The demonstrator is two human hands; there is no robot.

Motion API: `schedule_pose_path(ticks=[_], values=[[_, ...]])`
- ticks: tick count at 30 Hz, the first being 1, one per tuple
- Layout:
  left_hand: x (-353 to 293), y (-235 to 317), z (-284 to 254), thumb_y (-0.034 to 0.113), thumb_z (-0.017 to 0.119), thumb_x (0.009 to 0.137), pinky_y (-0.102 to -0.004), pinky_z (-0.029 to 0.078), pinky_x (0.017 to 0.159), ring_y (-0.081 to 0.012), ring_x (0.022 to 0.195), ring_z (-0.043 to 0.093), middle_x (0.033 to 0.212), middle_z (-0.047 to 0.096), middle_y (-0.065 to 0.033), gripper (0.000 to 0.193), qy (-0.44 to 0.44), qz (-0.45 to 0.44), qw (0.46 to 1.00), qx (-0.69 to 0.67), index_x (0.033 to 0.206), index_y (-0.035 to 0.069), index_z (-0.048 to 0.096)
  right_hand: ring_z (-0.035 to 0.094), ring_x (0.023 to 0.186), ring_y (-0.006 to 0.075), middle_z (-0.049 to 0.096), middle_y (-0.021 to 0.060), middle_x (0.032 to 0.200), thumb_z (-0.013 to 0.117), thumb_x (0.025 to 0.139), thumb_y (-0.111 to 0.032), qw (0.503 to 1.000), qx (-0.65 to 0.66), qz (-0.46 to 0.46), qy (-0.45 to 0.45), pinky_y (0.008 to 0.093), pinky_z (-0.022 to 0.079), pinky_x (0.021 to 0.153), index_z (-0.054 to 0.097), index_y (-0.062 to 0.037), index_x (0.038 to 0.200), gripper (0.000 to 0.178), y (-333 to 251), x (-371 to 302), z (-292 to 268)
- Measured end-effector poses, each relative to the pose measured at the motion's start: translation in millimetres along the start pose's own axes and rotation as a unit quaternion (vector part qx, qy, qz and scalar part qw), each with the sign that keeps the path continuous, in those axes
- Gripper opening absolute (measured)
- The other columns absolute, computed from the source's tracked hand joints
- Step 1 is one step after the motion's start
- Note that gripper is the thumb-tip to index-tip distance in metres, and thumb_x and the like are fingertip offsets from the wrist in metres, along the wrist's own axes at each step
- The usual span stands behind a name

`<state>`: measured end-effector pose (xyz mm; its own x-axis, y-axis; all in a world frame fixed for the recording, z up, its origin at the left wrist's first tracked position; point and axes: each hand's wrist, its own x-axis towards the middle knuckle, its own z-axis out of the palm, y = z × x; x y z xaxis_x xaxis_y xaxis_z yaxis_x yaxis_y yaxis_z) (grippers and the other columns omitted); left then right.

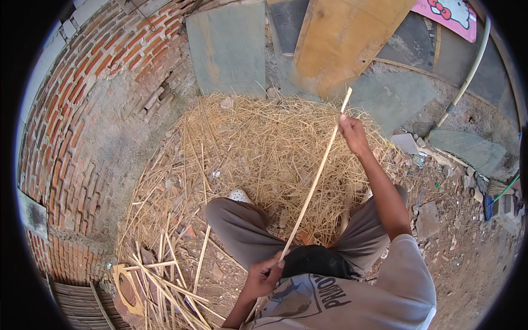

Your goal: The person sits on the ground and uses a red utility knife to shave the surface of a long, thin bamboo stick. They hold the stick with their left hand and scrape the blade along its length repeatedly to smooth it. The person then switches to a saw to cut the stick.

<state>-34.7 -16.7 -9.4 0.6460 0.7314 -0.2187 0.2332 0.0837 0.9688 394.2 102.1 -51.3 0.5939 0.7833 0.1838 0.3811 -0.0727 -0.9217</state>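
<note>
Left hand [263, 276] clenched round the near end of a long pale bamboo strip [316, 176], right hand [352, 133] pinching it near the far tip, stretched over the heap of dry straw shavings [258, 148]

We find the straw pile [264, 148] at frame centre, the brick wall [82, 121] at left, boards [341, 38] leaning at top, loose strips [159, 280] at lower left, and rubble [456, 181] at right.
</note>
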Motion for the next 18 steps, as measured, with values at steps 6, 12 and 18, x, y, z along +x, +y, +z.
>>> schedule_pose_path(ticks=[6, 12, 18], values=[[50, -43, -13, 0.011, 0.053, 0.099, -0.0186, 0.034, 0.048, -0.0011, 0.051, 0.041, 0.063, 0.049, 0.0044, 0.033, -0.047, -0.095, 0.991, -0.085, 0.131, 0.005, 0.056, 0.032, 0.042, 0.006, 0.037, -0.0055, 0.05, 0.062, 0.092, -0.042, 0.978, 0.179, 0.071, -0.084, 0.0261, 0.027, 0.042, 0.05, -0.0101, 0.066, 0.043, -24, -12, 34], [106, -54, -11, 0.012, 0.05, 0.1, -0.021, 0.041, 0.048, -0.0028, 0.05, 0.045, 0.063, 0.05, 0.0029, 0.036, -0.108, 0.075, 0.991, 0.023, 0.134, 0.004, 0.052, 0.029, 0.04, 0.0053, 0.034, -0.0062, 0.05, 0.063, 0.094, -0.033, 0.933, 0.317, 0.149, -0.08, 0.0241, 0.023, 0.039, 0.045, -0.0117, 0.073, 0.035, -19, -2, 25], [138, -8, 13, 0.013, 0.049, 0.1, -0.0212, 0.042, 0.045, -0.0045, 0.048, 0.046, 0.062, 0.052, -0.0004, 0.042, -0.063, 0.021, 0.995, -0.079, 0.141, 0.005, 0.043, 0.03, 0.04, 0.0066, 0.034, -0.0051, 0.05, 0.062, 0.094, -0.033, 0.907, 0.362, 0.139, -0.166, 0.0239, 0.025, 0.039, 0.049, -0.0081, 0.076, 0.034, -35, -29, 30]])
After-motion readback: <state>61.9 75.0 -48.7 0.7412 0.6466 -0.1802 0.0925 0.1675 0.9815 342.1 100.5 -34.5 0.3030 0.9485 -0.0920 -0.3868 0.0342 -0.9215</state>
